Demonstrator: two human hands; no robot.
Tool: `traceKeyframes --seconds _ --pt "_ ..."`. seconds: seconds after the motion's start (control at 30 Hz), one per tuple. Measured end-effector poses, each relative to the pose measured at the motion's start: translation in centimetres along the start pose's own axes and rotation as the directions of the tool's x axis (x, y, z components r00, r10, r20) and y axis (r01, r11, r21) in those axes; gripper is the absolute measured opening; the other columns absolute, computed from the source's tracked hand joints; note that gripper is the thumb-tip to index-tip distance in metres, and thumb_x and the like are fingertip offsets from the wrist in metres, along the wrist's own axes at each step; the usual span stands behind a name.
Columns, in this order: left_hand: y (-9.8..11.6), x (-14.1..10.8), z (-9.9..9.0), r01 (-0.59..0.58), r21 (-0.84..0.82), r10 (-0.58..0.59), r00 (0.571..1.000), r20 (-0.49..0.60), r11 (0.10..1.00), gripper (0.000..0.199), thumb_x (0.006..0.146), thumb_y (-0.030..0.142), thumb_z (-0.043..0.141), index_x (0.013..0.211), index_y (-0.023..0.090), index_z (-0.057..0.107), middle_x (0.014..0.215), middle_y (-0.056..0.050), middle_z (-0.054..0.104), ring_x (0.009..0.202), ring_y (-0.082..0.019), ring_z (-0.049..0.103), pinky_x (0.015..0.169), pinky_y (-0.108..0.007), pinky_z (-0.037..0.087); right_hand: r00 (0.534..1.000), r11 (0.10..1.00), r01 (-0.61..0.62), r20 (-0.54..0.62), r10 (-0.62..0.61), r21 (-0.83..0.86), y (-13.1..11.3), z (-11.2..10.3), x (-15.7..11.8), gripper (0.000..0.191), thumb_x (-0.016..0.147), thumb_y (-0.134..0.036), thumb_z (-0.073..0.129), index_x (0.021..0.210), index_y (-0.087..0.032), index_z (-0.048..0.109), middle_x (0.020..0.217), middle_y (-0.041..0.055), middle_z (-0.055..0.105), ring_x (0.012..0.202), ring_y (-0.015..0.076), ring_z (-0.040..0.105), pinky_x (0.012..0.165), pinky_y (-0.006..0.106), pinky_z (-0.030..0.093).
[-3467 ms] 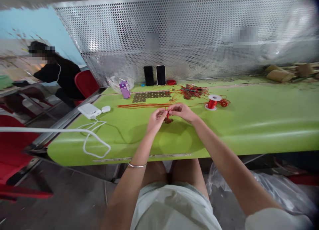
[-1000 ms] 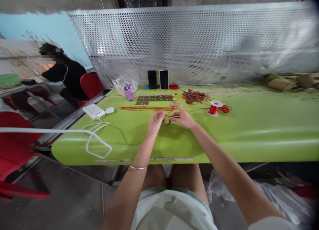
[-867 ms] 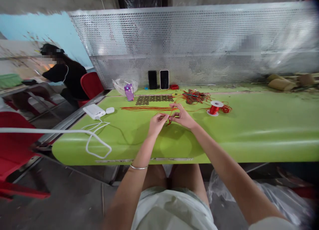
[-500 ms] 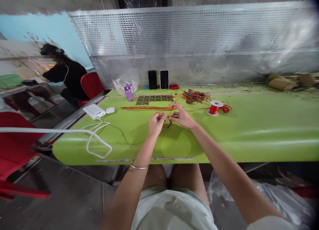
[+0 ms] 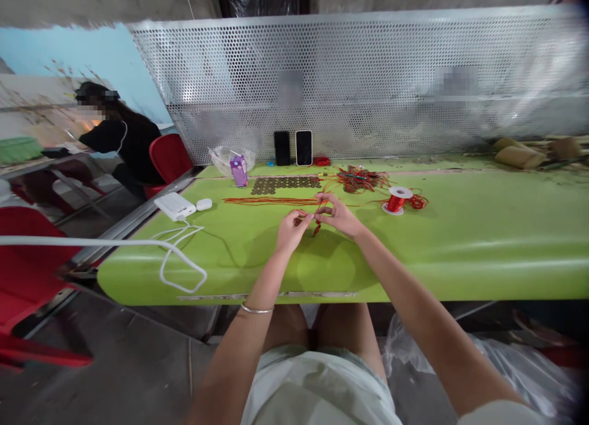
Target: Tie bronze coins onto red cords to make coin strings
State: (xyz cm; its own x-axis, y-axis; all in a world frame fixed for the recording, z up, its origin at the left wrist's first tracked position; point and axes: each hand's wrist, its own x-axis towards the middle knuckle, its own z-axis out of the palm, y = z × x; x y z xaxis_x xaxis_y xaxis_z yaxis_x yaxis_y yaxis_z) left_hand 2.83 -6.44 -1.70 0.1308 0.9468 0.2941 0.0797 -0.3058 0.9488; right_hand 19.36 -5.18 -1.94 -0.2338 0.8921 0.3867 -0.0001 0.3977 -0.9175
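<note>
So my left hand has thumb and finger pinched together on a thin red cord piece, and my right hand is pinching at it too, fingertips right up against the left ones. The knotted end dangles just below my fingers, over the green tabletop near the front edge. Too small to make out the knot itself, tbh.

Just beyond my hands there's a bundle of loose red cords laid out flat, pointing off to the left, and behind that the rows of dark round coins. The messy pile of red cord and coins is further back and a bit right, with the spool of red cord standing to the right of my hands. Two phones are propped upright against the perforated metal panel, and my white power bank is over on the left.
</note>
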Motion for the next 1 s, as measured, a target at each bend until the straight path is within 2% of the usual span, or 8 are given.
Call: traceKeyframes --seconds 0.23,0.37,0.43,0.5,0.63,0.8,0.93,1.0 --pt "-0.5 0.1 -0.2 0.015 -0.009 -0.015 0.999 -0.031 1.000 0.025 0.073 0.043 0.068 0.075 0.018 0.062 0.056 0.002 0.060 0.055 -0.016 0.059 0.054 -0.025 0.041 1.000 0.999 -0.006 -0.012 0.006 0.033 -0.2 -0.1 0.0 0.056 0.066 -0.035 0.076 0.116 -0.027 0.050 0.114 0.0045 0.043 0.075 0.0103 0.055 0.078 0.035 0.056" --pt "-0.4 0.2 -0.1 0.005 -0.050 -0.006 1.000 -0.015 0.999 0.027 0.076 0.045 0.065 0.081 0.019 0.063 0.076 -0.004 0.069 0.067 -0.016 0.064 0.064 -0.027 0.048 1.000 0.997 -0.001 -0.029 0.003 0.081 -0.3 -0.2 0.0 0.056 0.067 -0.036 0.075 0.116 -0.027 0.049 0.112 0.0045 0.044 0.085 0.0136 0.057 0.082 0.038 0.056" --pt "-0.3 0.3 0.1 -0.002 -0.071 0.004 1.000 0.027 0.998 0.027 0.077 0.045 0.065 0.084 0.019 0.064 0.088 -0.007 0.071 0.079 -0.019 0.066 0.071 -0.029 0.050 0.999 0.995 0.007 -0.046 -0.002 0.100 -0.3 -0.2 0.0 0.057 0.066 -0.037 0.076 0.115 -0.027 0.048 0.112 0.0044 0.043 0.090 0.0155 0.056 0.083 0.039 0.057" --pt "-0.3 0.3 0.3 -0.002 -0.084 0.010 0.995 0.097 0.996 0.027 0.073 0.042 0.069 0.086 0.019 0.065 0.091 -0.008 0.072 0.085 -0.021 0.066 0.074 -0.031 0.051 0.998 0.994 0.015 -0.065 -0.008 0.112 -0.3 -0.2 0.0 0.058 0.065 -0.038 0.077 0.115 -0.028 0.048 0.112 0.0040 0.041 0.093 0.0164 0.056 0.085 0.040 0.056" --pt "-0.5 0.2 0.4 0.009 -0.085 0.009 0.979 0.203 0.996 0.029 0.069 0.038 0.072 0.088 0.016 0.066 0.079 -0.005 0.071 0.072 -0.018 0.066 0.069 -0.030 0.051 0.996 0.992 0.021 -0.091 -0.009 0.127 -0.4 -0.3 0.1 0.056 0.066 -0.040 0.076 0.113 -0.028 0.048 0.111 0.0035 0.041 0.095 0.0176 0.058 0.083 0.041 0.057" --pt "-0.7 0.1 0.0 -0.010 -0.042 0.020 0.974 0.227 0.999 0.021 0.072 0.036 0.069 0.076 0.016 0.064 0.068 -0.002 0.066 0.063 -0.015 0.061 0.063 -0.026 0.047 0.986 0.993 0.040 -0.164 -0.021 0.111 -0.3 -0.5 0.2 0.057 0.067 -0.045 0.074 0.115 -0.031 0.045 0.115 0.0030 0.041 0.091 0.0162 0.060 0.082 0.040 0.058" --pt "-1.0 0.3 0.0 -0.032 -0.020 0.035 0.983 0.180 0.999 0.019 0.074 0.034 0.067 0.080 0.017 0.064 0.070 -0.002 0.066 0.064 -0.015 0.060 0.063 -0.026 0.046 0.985 0.997 0.035 -0.172 -0.022 0.075 -0.4 -0.6 0.2 0.054 0.069 -0.046 0.072 0.113 -0.031 0.045 0.120 0.0025 0.042 0.091 0.0151 0.062 0.082 0.035 0.057" --pt "-1.2 0.4 0.1 -0.039 -0.006 0.040 0.991 0.131 0.999 0.019 0.076 0.033 0.064 0.085 0.017 0.063 0.071 -0.002 0.066 0.063 -0.015 0.060 0.063 -0.026 0.046 0.987 0.999 0.013 -0.161 -0.006 0.045 -0.4 -0.6 0.2 0.052 0.070 -0.047 0.071 0.112 -0.030 0.046 0.115 0.0027 0.046 0.085 0.0143 0.063 0.074 0.032 0.059"
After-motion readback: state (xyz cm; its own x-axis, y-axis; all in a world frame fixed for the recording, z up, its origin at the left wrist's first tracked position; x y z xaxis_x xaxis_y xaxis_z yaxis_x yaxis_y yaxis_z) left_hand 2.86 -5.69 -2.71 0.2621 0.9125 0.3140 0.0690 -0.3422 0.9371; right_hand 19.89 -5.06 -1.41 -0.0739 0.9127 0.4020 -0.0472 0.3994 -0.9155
